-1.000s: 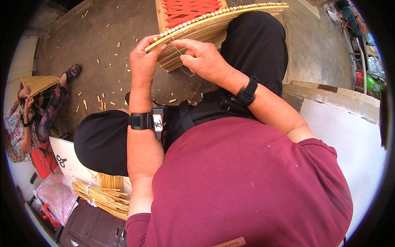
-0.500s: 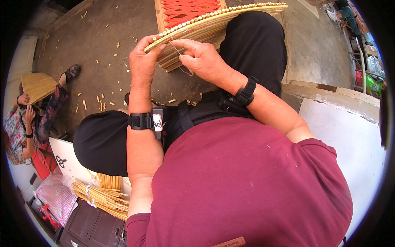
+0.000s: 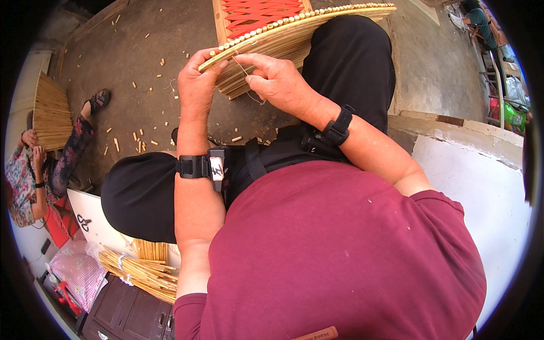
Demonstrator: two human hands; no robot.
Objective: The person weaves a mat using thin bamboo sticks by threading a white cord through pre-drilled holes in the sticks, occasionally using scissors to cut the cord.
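A panel of straw-coloured reed stalks (image 3: 283, 44) laid side by side rests across my raised right knee, its cut ends lined up along the far edge. My left hand (image 3: 197, 79) is closed on the panel's left corner, thumb on the near face and fingers behind. Beside it, my right hand (image 3: 277, 79) pinches a thin thread (image 3: 241, 67) that runs up to the stalks near the left corner. The index finger of that hand reaches to the panel's face. A loop of the thread hangs below my right fingers.
A wooden stool with red webbing (image 3: 260, 16) stands beyond the panel. Short stalk offcuts (image 3: 139, 139) litter the floor. At left, a co-worker's hands (image 3: 34, 144) hold another reed panel (image 3: 52, 116). Scissors (image 3: 83, 222) lie on a white board near bundled reeds (image 3: 139, 272).
My hands and panel stay almost in place, with the right hand shifting only very slightly. At left, the co-worker's panel has swung more upright.
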